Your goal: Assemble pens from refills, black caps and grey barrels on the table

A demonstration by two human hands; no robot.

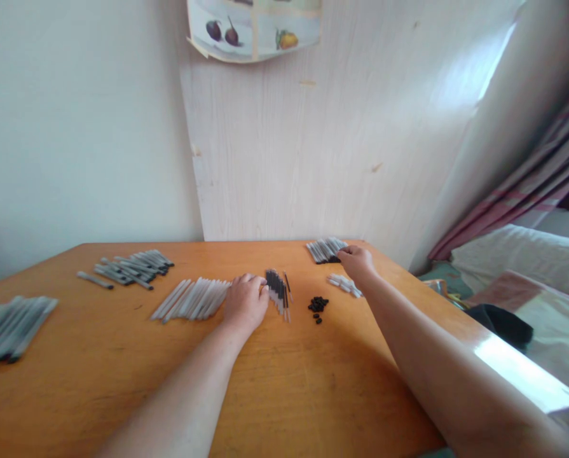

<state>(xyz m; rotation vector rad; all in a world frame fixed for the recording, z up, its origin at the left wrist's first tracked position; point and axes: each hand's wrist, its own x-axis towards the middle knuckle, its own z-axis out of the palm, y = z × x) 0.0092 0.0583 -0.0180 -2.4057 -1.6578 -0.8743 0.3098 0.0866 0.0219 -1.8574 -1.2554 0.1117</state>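
Note:
My left hand [247,298] rests low over the table, its fingers bent, between a row of clear white pen barrels [193,300] and a bundle of dark-filled pen refills [277,289]. It covers the right end of the barrel row, and whatever its fingers hold is hidden. Farther out on the right, my right hand [358,262] pinches at the edge of a pile of clear pen caps with dark ends [323,250]. What lies between its fingertips is too small to name. Close below that hand are small white pieces [344,284] and a heap of small black plugs [318,304].
Pens with dark ends [136,268] lie loosely at the back left of the wooden table [284,381]. Another stack of clear pens [17,324] sits at the left edge. A wall panel [322,159] stands behind; a bed [541,286] is at the right.

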